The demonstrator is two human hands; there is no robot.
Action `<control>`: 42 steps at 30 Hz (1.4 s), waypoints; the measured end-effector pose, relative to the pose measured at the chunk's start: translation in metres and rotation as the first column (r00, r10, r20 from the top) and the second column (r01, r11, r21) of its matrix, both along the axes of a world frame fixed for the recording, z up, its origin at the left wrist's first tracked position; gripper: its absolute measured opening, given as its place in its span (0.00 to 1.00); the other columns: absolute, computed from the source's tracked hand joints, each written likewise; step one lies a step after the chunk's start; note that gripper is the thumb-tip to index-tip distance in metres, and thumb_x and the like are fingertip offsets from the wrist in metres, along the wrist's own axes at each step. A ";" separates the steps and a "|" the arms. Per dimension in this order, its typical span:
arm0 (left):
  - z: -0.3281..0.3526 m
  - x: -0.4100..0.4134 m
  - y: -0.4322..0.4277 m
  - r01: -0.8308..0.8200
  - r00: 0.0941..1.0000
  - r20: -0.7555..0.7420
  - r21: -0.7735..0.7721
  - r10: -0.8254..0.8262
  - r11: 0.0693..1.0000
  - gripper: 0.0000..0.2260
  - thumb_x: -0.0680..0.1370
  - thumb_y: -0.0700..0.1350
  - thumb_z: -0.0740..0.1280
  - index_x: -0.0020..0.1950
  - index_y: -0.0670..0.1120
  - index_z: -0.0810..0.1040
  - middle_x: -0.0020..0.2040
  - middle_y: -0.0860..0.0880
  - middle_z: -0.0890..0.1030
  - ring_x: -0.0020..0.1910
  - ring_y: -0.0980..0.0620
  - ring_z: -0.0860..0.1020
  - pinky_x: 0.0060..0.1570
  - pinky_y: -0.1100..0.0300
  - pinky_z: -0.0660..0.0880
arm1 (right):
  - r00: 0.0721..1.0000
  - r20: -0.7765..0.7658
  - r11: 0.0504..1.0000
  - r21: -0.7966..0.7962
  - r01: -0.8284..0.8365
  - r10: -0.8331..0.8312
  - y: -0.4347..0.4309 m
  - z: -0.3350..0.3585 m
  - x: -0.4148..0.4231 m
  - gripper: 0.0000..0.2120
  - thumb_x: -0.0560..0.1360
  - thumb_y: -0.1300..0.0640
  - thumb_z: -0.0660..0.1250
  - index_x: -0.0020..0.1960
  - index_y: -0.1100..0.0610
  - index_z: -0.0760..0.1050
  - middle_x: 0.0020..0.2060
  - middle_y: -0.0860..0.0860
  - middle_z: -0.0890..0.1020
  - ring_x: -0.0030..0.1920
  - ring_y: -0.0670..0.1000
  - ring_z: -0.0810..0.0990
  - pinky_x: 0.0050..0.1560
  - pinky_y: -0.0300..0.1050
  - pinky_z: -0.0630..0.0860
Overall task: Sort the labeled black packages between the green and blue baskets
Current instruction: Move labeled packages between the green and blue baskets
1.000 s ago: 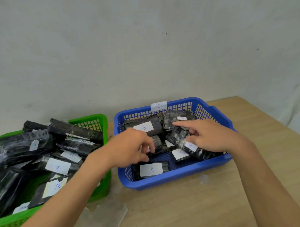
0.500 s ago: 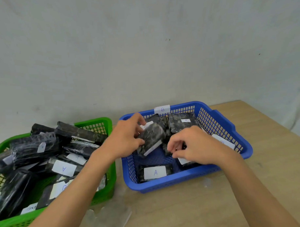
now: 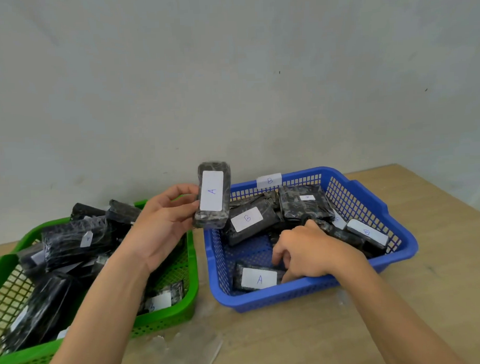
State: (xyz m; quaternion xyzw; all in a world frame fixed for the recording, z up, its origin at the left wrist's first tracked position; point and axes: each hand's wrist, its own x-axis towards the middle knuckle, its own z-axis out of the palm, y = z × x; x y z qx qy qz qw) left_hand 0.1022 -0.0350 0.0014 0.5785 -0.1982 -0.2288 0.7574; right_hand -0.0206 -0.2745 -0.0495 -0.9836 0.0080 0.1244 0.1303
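Note:
My left hand point(image 3: 164, 225) holds a black package with a white "A" label point(image 3: 212, 195) upright in the air, between the green basket point(image 3: 167, 317) and the blue basket point(image 3: 300, 291). My right hand point(image 3: 312, 253) is down inside the blue basket, fingers curled at another "A" package point(image 3: 257, 278) lying near the front wall; whether they grip it is hidden. A "B" package point(image 3: 247, 218) and several more black packages lie at the back of the blue basket. The green basket is piled with several labeled packages.
The blue basket carries a "B" tag point(image 3: 269, 180) on its back rim. Both baskets stand on a wooden table point(image 3: 428, 297) against a grey wall. Crumpled clear plastic point(image 3: 184, 344) lies on the table in front of the baskets.
My left hand has lifted the "A" package out of the blue basket and turned its label toward me. My right hand has moved down to the front "A" package.

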 end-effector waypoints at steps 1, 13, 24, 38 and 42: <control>0.000 -0.001 0.004 -0.021 1.000 0.009 -0.014 0.021 1.000 0.10 0.71 0.35 0.68 0.51 0.42 0.80 0.47 0.42 0.84 0.42 0.50 0.82 0.44 0.60 0.81 | 1.000 -0.003 1.000 0.008 -0.009 0.009 0.001 0.000 0.000 0.15 0.68 0.42 0.80 0.52 0.45 0.82 0.36 0.40 0.79 0.48 0.50 0.75 0.61 0.51 0.65; 0.015 0.018 0.130 -0.416 0.891 0.207 0.018 0.403 0.909 0.12 0.79 0.30 0.63 0.46 0.46 0.81 0.43 0.48 0.86 0.38 0.54 0.84 0.38 0.66 0.81 | 0.800 0.463 0.859 0.498 0.122 -0.382 0.014 0.035 -0.012 0.12 0.69 0.53 0.81 0.47 0.40 0.82 0.33 0.42 0.84 0.32 0.37 0.78 0.37 0.26 0.70; -0.004 0.044 0.170 -0.511 0.855 0.198 0.168 0.479 0.843 0.12 0.79 0.31 0.67 0.45 0.48 0.82 0.48 0.44 0.87 0.48 0.45 0.85 0.50 0.52 0.80 | 0.776 0.427 0.788 0.599 0.143 -0.465 0.176 0.037 0.066 0.13 0.65 0.44 0.82 0.40 0.46 0.79 0.31 0.43 0.84 0.34 0.41 0.82 0.39 0.41 0.77; -0.020 0.043 0.162 -0.179 0.972 0.221 0.470 0.081 0.864 0.12 0.80 0.33 0.66 0.48 0.46 0.86 0.48 0.48 0.88 0.51 0.50 0.84 0.56 0.51 0.78 | 0.922 0.386 0.916 0.362 -0.171 0.020 0.195 0.035 0.094 0.40 0.68 0.54 0.81 0.72 0.33 0.68 0.76 0.37 0.67 0.76 0.43 0.65 0.73 0.48 0.65; -0.017 0.039 0.163 -0.202 0.965 0.246 0.480 0.090 0.854 0.11 0.83 0.37 0.64 0.53 0.48 0.85 0.50 0.48 0.87 0.52 0.50 0.84 0.49 0.60 0.79 | 0.874 0.486 0.942 0.307 -0.133 -0.035 0.189 0.034 0.098 0.23 0.65 0.51 0.82 0.58 0.40 0.80 0.55 0.38 0.83 0.57 0.41 0.79 0.58 0.46 0.75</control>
